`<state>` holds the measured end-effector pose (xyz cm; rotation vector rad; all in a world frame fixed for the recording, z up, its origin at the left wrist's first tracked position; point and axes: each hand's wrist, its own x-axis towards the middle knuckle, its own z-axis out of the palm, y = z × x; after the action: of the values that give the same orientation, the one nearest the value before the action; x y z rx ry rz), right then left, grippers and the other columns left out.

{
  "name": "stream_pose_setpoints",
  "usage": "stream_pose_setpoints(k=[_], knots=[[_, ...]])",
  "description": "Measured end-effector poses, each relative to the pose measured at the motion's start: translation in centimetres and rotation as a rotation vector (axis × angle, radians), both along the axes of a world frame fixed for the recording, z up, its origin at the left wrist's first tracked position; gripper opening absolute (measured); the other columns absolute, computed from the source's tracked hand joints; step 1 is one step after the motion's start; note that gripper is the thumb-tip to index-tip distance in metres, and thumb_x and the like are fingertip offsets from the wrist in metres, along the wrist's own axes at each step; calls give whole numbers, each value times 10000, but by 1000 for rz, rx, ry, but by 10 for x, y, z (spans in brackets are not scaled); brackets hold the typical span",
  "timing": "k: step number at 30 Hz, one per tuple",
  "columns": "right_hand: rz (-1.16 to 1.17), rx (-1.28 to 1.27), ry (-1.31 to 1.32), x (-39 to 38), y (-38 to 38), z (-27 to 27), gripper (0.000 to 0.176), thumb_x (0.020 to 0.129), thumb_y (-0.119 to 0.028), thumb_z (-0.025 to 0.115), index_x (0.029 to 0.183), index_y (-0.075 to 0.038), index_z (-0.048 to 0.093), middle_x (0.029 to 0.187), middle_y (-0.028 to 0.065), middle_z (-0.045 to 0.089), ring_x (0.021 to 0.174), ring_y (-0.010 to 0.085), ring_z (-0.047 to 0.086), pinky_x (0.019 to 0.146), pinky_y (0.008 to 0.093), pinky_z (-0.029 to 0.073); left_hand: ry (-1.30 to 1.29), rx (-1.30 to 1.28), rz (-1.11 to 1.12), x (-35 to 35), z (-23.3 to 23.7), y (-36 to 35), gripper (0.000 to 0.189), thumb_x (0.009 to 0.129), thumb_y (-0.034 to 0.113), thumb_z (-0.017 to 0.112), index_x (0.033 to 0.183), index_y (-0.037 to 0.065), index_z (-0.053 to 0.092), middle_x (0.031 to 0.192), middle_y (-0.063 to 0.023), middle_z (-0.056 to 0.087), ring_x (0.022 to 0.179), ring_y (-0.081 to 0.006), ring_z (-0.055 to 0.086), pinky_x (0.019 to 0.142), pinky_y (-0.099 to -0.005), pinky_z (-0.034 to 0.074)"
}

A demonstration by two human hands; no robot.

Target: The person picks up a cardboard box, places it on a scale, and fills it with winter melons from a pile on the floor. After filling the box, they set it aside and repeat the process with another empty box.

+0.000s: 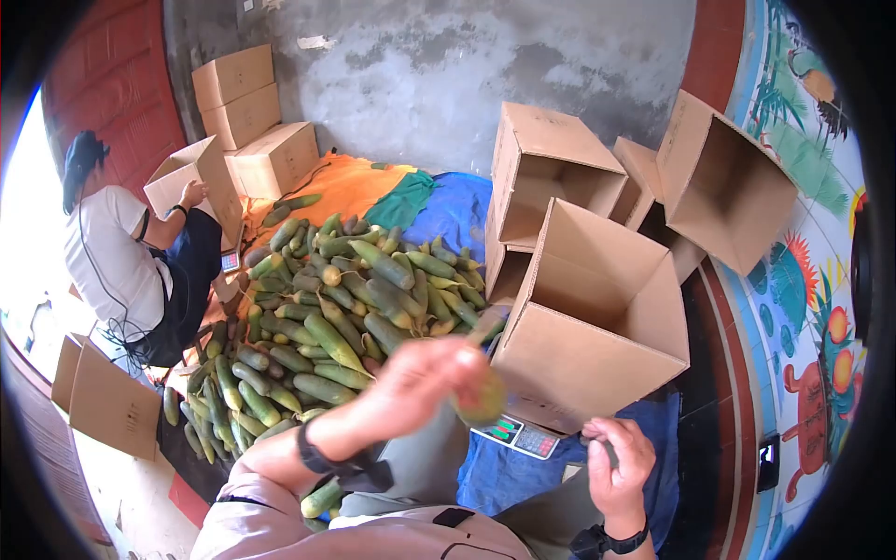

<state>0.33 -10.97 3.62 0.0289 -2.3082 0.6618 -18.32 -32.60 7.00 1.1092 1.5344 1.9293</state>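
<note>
Left hand (pixel 420 378): fingers closed around a green radish (pixel 482 403), both blurred, the radish's rounded end showing below the fist in front of an open carton (pixel 583 359)
Right hand (pixel 621 467): fingers curled near the carton's lower edge, with something dark showing among them; I cannot tell whether they grip anything
Digital scale (pixel 518 435): just below the held radish, at the carton's lower front edge, its green display lit; whether the carton rests on it is hidden
Slip risk: the radish looks smooth, so a loose grip or a quick swing could let it drop onto the scale's keys
Carton risk: a knock from the radish or the right hand against its wall could shift or tilt the carton
Radish heap (pixel 336 359): loosely piled to the left and beyond the left hand; pulling at one from low down could send others rolling
Blue sheet (pixel 644 439): spread around the scale, its folds likely to leave things unsteady
Farther out: more cartons (pixel 560 168) to the right, and a co-worker (pixel 121 233) seated at the left beside another carton (pixel 210 182)
</note>
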Motion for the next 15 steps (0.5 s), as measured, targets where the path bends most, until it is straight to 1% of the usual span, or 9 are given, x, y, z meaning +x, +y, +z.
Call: stream_pose_setpoints(k=[1, 3, 4, 5, 6, 7, 9, 13, 15], knots=[[-3, 10, -1, -2, -9, 10, 249, 786, -101, 664, 1017, -15, 626, 873, 118, 656, 755, 288, 632, 673, 371, 500, -5, -51, -72, 6, -12, 16, 341, 1020, 265, 426, 842, 18, 579, 738, -4, 588, 645, -121, 563, 648, -277, 480], [59, 90, -98, -8, -23, 26, 262, 790, -120, 663, 1014, 9, 624, 937, 149, 637, 841, 297, 631, 716, 355, 508, 47, -77, -238, 20, -31, 43, 312, 1013, 248, 445, 841, 18, 567, 702, -26, 569, 647, -119, 559, 609, -291, 464], [83, 129, -137, -8, -22, 21, 324, 771, -175, 692, 1029, 11, 627, 976, 146, 626, 873, 316, 604, 740, 377, 495, 144, -73, -265, 26, -36, 52, 282, 1002, 233, 461, 847, 20, 563, 697, -57, 560, 628, -167, 554, 600, -309, 453], [103, 77, -168, -8, -22, 15, 296, 760, -171, 715, 980, 9, 635, 940, 140, 625, 828, 319, 600, 727, 382, 487, 243, -70, -293, 32, -41, 60, 252, 991, 217, 478, 854, 23, 560, 692, -89, 551, 610, -214, 548, 591, -326, 442], [97, -3, -188, -3, -21, 3, 261, 755, -150, 719, 943, 9, 632, 913, 138, 622, 814, 319, 598, 717, 381, 482, 373, 5, -292, 39, -44, 68, 188, 955, 187, 513, 864, 29, 558, 701, -154, 538, 631, -343, 536, 593, -382, 437], [92, -84, -208, 2, -18, -9, 228, 749, -128, 723, 906, 9, 630, 885, 136, 619, 800, 319, 596, 708, 381, 477, 484, 19, -299, 42, -56, 77, 155, 933, 178, 533, 889, 35, 577, 747, -172, 576, 696, -406, 535, 609, -418, 445], [82, -128, -183, 7, -11, -29, 191, 759, -109, 719, 870, 10, 618, 859, 131, 617, 781, 303, 596, 696, 369, 472, 640, 58, -237, 56, -66, 89, 149, 931, 188, 538, 945, 53, 598, 770, -170, 595, 735, -403, 565, 619, -442, 450], [-5, -242, -64, 12, -5, -39, 129, 805, -79, 689, 817, 12, 598, 801, 113, 610, 729, 242, 589, 658, 331, 455, 582, 14, -261, 62, -66, 102, 185, 931, 194, 549, 1048, 64, 608, 818, -177, 617, 766, -399, 592, 652, -435, 474], [-97, -272, -102, 15, 0, -26, 113, 848, -71, 632, 784, 15, 596, 772, 95, 597, 704, 196, 566, 641, 296, 449, 257, 91, -280, 60, -65, 108, 231, 931, 174, 554, 1134, 69, 590, 860, -187, 632, 794, -391, 616, 703, -420, 497]])
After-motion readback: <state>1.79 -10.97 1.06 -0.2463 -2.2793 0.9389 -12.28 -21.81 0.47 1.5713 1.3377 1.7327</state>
